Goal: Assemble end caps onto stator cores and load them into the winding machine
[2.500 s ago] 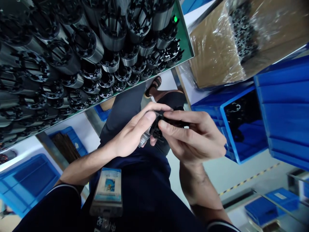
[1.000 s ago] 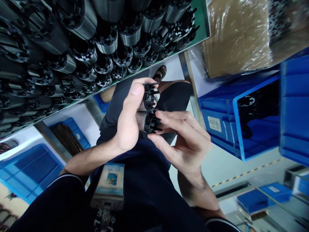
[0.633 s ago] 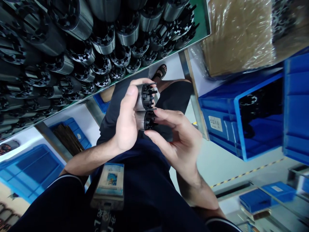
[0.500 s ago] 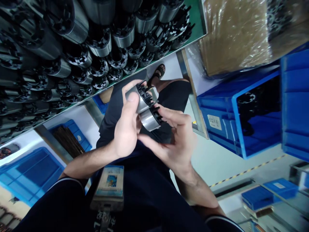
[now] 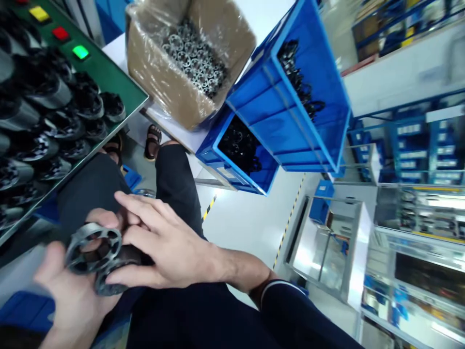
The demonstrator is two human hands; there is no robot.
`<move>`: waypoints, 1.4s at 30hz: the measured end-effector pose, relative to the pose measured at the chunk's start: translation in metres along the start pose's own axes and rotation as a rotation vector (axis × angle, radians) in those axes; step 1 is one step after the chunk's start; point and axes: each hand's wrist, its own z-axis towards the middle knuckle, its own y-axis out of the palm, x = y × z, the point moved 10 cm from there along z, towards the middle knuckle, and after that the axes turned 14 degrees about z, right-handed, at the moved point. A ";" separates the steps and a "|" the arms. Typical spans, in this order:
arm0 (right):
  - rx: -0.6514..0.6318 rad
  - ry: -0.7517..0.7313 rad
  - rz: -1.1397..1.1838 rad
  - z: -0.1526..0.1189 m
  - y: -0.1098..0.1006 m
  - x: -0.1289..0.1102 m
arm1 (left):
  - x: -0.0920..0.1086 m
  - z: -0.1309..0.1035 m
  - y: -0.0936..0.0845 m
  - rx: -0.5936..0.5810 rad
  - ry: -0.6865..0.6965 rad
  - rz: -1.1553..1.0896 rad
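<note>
At the lower left, my left hand [image 5: 74, 295] holds a ring-shaped metal core [image 5: 95, 246], its slotted open end facing up, with the thumb on the near side and fingers behind. A second core [image 5: 112, 278] lies against the first, lower and to its right. My right hand [image 5: 163, 242] grips this second core, thumb along its lower edge and fingers over its top. The two cores touch each other. The fingers partly hide both.
Many similar cores [image 5: 60, 123] stand on a green-topped bench [image 5: 127, 92] with lit buttons. Beyond are a plastic-lined carton [image 5: 152, 72] of metal rings and two blue bins [image 5: 283, 116] [image 5: 218, 155] of black parts.
The view has swung right, so the hands now appear at the lower left. Both hands still hold the two cores, which now show their ring ends.
</note>
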 end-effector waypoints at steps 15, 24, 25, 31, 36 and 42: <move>0.428 0.741 -0.369 -0.094 -0.285 0.249 | -0.086 0.010 -0.010 0.349 -0.414 0.024; 0.321 0.657 -0.413 -0.084 -0.280 0.258 | -0.085 0.015 -0.030 0.299 -0.224 0.051; 0.302 0.635 -0.410 -0.081 -0.279 0.256 | -0.085 0.015 -0.031 0.311 -0.199 0.069; 0.273 0.613 -0.403 -0.069 -0.279 0.259 | -0.089 0.013 -0.029 0.269 -0.145 0.230; 0.399 0.616 -0.446 -0.082 -0.293 0.245 | -0.080 0.008 -0.035 0.280 -0.109 0.262; 0.592 0.670 -0.439 -0.135 -0.307 0.220 | -0.074 0.009 -0.040 0.254 -0.138 0.183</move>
